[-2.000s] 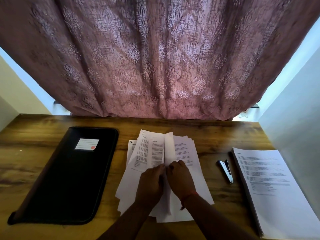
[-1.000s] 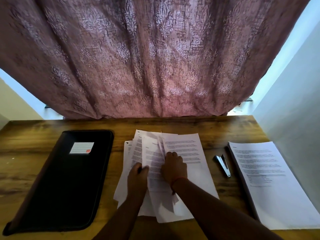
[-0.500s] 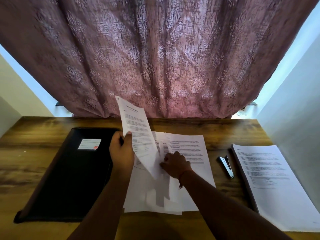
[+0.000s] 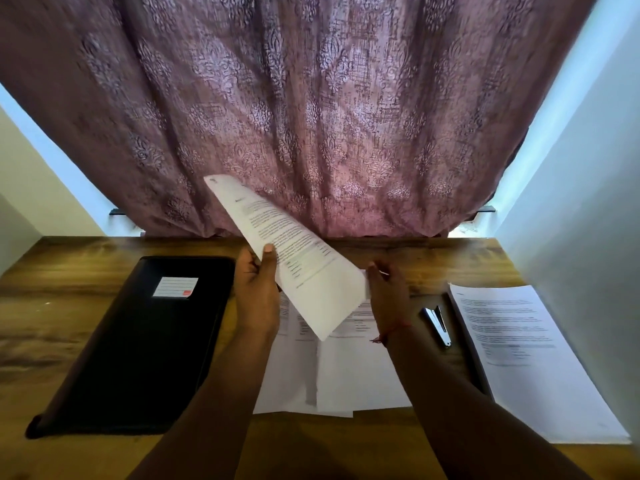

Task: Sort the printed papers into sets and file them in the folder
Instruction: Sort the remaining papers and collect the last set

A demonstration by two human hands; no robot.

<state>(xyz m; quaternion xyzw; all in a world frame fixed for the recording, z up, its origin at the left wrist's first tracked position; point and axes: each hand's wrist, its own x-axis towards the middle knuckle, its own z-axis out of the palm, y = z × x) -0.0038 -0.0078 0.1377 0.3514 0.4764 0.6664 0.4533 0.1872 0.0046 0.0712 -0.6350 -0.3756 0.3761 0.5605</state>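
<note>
- The left hand (image 4: 257,292) pinches a printed sheet (image 4: 291,258) at its left edge, thumb on the printed face, and holds it tilted above the counter (image 4: 69,306).
- The right hand (image 4: 388,296) is at the sheet's right corner, fingers loosely curled; whether it grips the sheet cannot be told.
- Below both hands, loose papers (image 4: 346,375) lie spread on the counter's middle.
- A closed black folder (image 4: 138,341) with a white label (image 4: 175,287) lies left of the papers, apart from them.
- A stapler (image 4: 437,325) lies right of the papers, and just beside it a neat stack (image 4: 526,358) sits at the right edge.
- A patterned curtain (image 4: 311,98) hangs behind the far edge.
</note>
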